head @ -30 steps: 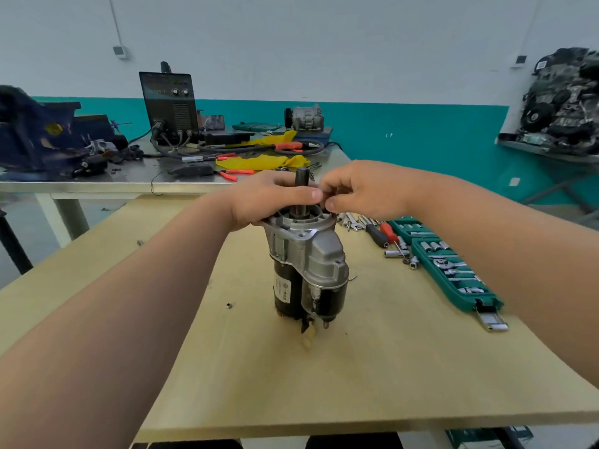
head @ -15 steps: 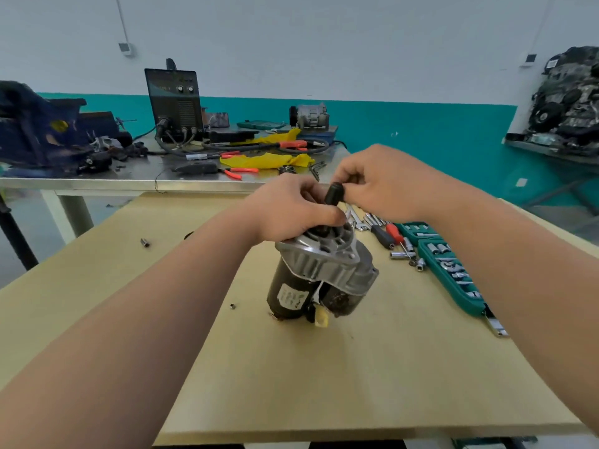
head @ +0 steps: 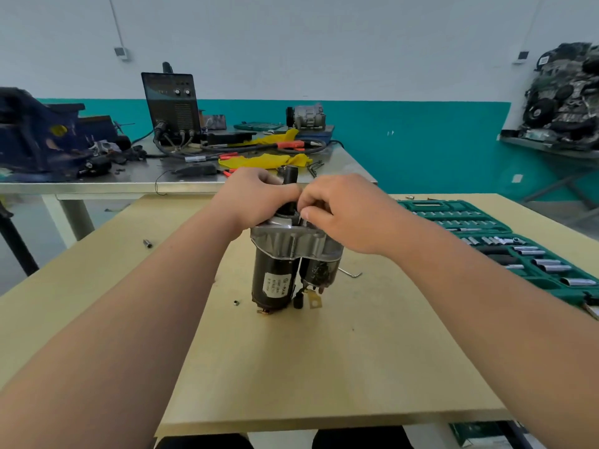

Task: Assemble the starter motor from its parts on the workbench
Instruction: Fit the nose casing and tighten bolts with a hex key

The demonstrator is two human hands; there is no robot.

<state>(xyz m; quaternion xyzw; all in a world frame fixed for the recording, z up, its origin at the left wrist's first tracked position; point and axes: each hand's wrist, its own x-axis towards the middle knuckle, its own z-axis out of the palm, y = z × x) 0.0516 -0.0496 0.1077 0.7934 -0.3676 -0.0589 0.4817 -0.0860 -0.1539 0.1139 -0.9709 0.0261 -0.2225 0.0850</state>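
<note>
wooden workbench (head: 324, 367), upright starter motor (head: 275, 280), top hidden under hands (head: 256, 199) (head: 350, 218)

Both bare forearms reach forward and converge in the middle. The left hand (head: 256, 199) curls its fingers round the top of the starter motor (head: 275, 280). The right hand (head: 340, 218), knuckles up, pinches at the rim of that top with bent fingertips, just beside the left.

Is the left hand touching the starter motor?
Touching. The head view shows the left hand gripping the top of the starter motor.
</note>
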